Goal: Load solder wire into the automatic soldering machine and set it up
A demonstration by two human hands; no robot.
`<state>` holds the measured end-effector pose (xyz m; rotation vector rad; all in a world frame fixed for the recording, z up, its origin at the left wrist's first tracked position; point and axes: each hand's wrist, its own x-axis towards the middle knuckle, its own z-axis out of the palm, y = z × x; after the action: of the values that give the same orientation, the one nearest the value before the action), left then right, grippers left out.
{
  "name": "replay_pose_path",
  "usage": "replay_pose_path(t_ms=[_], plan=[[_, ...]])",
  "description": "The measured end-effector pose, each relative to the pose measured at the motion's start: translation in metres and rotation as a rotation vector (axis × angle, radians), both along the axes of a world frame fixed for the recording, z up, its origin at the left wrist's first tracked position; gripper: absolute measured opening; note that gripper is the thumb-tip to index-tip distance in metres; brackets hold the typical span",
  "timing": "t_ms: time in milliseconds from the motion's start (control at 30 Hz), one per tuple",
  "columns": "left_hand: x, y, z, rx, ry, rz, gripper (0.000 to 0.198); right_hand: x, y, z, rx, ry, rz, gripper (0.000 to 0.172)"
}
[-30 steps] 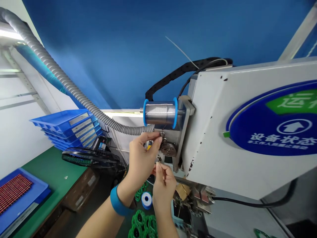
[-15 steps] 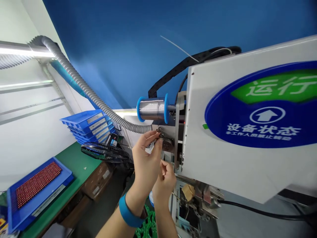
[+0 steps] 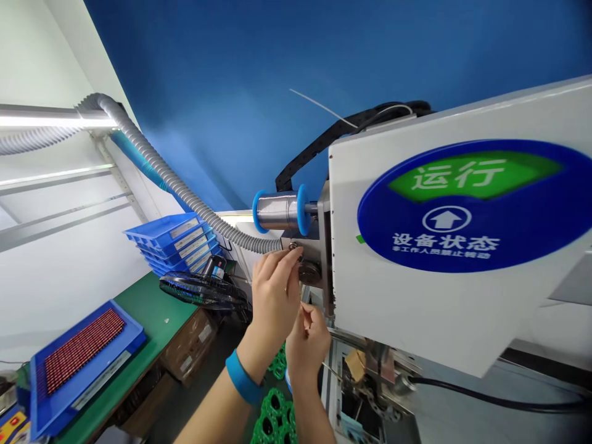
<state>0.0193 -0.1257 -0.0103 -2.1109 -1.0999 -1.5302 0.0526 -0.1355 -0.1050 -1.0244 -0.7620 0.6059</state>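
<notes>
Spool of silver solder wire (image 3: 277,209), blue flanges, mounted on left face of white sheet-metal machine housing (image 3: 416,320); long axis horizontal, sticking out leftward from housing. Just below it, round grey metal feed wheel (image 3: 309,272). Left hand (image 3: 272,290), blue wristband, uppermost and nearer spool, fingertips pinched on small metal knob (image 3: 293,246) beside wheel. Right hand (image 3: 309,336) just beneath, thumb and forefinger closed narrow, perhaps on fine wire; too thin to tell. Legible on blue oval label (image 3: 462,234): "运行" on green band, up-arrow in ring, "设备状态"; smaller line below unreadable.
</notes>
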Motion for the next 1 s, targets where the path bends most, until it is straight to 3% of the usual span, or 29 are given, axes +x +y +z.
replay_pose_path(t_ms=[167,400,600,767,1000], plan=[[-0.013,-0.005,0.017,0.077,0.489,0.229,0.03,-0.001,0.002,-0.001,0.026,-0.044,-0.031,0.035],[-0.017,-0.008,0.047,0.262,0.869,0.283,0.019,-0.002,0.004,-0.006,0.022,-0.029,0.003,0.036],[-0.011,-0.011,0.069,0.263,1.012,0.279,0.02,-0.002,0.005,-0.009,0.018,-0.018,0.029,0.038],[-0.003,-0.013,0.089,0.123,1.208,0.279,0.022,-0.003,0.005,-0.011,0.013,-0.018,0.033,0.038],[-0.005,-0.011,0.095,0.051,1.233,0.302,0.027,-0.004,0.006,-0.008,0.056,0.005,0.028,0.036]])
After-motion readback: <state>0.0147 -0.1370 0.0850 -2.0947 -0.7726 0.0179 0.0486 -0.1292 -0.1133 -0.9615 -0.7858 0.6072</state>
